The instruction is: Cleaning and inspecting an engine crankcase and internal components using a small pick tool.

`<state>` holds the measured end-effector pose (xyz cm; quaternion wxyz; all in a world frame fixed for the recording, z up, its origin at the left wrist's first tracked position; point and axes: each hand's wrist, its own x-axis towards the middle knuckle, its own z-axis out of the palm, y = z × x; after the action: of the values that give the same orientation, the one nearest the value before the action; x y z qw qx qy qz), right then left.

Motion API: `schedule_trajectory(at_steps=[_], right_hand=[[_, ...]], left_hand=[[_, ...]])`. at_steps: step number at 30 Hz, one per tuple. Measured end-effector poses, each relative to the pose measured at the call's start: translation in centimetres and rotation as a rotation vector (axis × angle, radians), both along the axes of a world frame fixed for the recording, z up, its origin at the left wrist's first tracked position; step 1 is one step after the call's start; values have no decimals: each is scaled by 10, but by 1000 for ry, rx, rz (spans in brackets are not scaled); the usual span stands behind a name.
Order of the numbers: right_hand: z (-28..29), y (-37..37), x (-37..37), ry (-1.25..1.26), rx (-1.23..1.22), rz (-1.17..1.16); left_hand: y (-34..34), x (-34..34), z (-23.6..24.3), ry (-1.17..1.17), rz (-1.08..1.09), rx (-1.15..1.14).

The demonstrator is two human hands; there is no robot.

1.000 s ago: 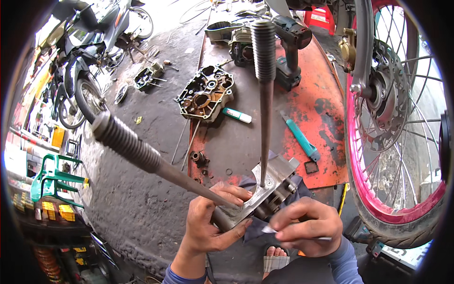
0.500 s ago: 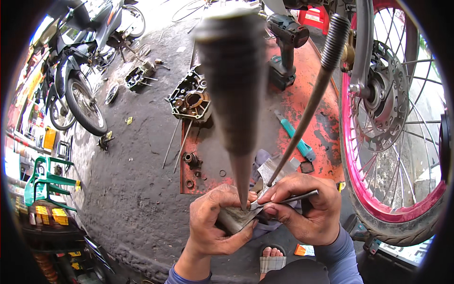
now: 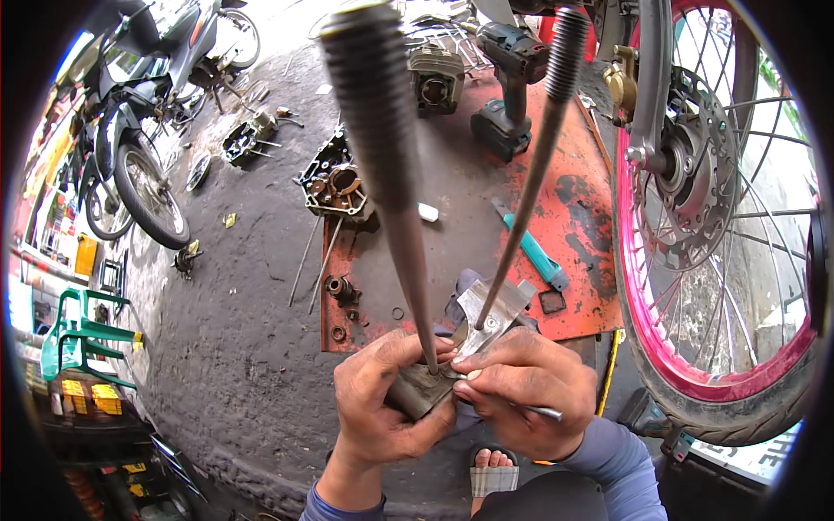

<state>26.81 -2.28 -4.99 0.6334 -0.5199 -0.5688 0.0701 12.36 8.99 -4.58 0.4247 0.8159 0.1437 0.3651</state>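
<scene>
My left hand point(image 3: 375, 401) grips a grey metal engine casing point(image 3: 495, 314) by its near end, thumb and fingers wrapped about the edge. Two long studs stand up from the casing toward me: a thick-looking, blurred stud point(image 3: 382, 156) on the left and a slimmer stud point(image 3: 532, 169) on the right, both threaded at the top. Between the fingertips of my right hand point(image 3: 537, 382) is a thin metal rod-shaped tool point(image 3: 545, 412). Its working tip meets the casing near the left stud's base; the fingers partly hide it. Grey cloth point(image 3: 463, 291) shows behind the casing.
Beyond my hands, a worn red metal sheet point(image 3: 582, 304) carries a teal utility knife point(image 3: 540, 259), cordless power tool point(image 3: 511, 87), engine case half point(image 3: 334, 187) and small parts. A pink-rimmed wheel point(image 3: 627, 286) stands close on the right. Motorcycles point(image 3: 148, 187) and a green chair point(image 3: 82, 334) are left.
The casing and studs have shifted and tilted left, uncovering a finned cylinder behind. My right hand has turned, so the tool's outer end now points down to the right instead of slightly up.
</scene>
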Motion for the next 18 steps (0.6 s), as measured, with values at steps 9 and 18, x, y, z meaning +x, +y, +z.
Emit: schedule_trajectory(at_steps=[9, 18], right_hand=[[-11, 3, -3, -64, 9, -193], [-7, -9, 12, 61, 60, -137]], left_hand=[[-3, 3, -2, 11, -1, -66], [3, -2, -7, -7, 13, -98]])
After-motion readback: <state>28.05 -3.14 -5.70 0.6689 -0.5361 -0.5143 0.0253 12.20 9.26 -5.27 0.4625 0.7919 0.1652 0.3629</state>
